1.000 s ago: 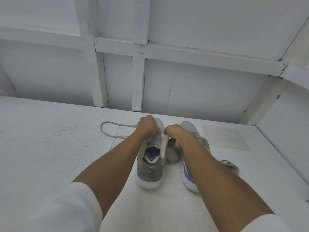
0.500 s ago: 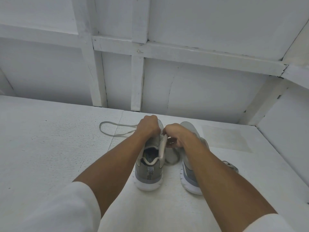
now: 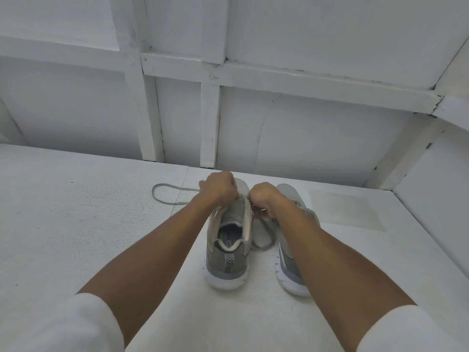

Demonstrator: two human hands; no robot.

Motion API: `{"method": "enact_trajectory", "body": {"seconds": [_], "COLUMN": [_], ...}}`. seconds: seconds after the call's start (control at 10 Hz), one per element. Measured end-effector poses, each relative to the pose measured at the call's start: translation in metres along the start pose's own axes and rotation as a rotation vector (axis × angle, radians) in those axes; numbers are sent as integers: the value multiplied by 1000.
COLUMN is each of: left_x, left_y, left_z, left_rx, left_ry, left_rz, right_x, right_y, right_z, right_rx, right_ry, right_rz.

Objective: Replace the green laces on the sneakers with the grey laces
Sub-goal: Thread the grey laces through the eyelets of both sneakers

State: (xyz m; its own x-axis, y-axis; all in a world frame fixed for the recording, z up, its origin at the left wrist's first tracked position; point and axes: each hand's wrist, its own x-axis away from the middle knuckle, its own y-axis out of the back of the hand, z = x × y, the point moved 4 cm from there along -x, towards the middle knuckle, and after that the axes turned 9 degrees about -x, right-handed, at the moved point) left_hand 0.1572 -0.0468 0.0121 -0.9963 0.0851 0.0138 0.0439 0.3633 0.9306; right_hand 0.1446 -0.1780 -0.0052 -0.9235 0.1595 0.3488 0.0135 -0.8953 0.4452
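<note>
Two grey sneakers with white soles stand side by side, heels toward me. Over the tongue of the left sneaker (image 3: 228,250) both hands work with curled fingers. My left hand (image 3: 218,186) grips the grey lace (image 3: 162,194), whose loop trails left on the surface. My right hand (image 3: 264,199) pinches the lace's other end at the eyelets, and a loop of it (image 3: 264,240) hangs between the shoes. My right forearm hides much of the right sneaker (image 3: 289,199). The fingertips are hidden.
The shoes stand on a white textured surface (image 3: 88,237). A white panelled wall (image 3: 253,123) rises right behind them, and a side wall (image 3: 436,212) closes in on the right. A paler rectangular patch (image 3: 345,209) marks the surface to the right of the shoes.
Both hands stayed at the left sneaker's eyelets, shifting slightly. The lace loop on the left kept its place. The small object right of the right sneaker has gone behind my right forearm.
</note>
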Motion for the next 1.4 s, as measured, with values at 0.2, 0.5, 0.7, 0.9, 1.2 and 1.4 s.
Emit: {"method": "enact_trajectory", "body": {"seconds": [0.2,0.5,0.7,0.9,1.2,1.4], "left_x": [13,29,34,34,31,29], "left_y": [0,-13,-16,-21,-23,-25], "left_z": [31,51,53,56,54,56], "left_rx": [229,852,983,1023,988,951], "left_ry": [191,379,412,446,424,423], "left_rz": [219,287,251,221,218,195], "right_x": [-9,12,1,1,6,6], "right_y": [56,50,7,87,18,51], "right_z": [48,79,24,75,24,41], "right_rx": [-229,424,987,-993,983,683], "right_ry": [175,706,564,370,549,478], "right_rz": [-261,-86,-10,-251,39,-189]}}
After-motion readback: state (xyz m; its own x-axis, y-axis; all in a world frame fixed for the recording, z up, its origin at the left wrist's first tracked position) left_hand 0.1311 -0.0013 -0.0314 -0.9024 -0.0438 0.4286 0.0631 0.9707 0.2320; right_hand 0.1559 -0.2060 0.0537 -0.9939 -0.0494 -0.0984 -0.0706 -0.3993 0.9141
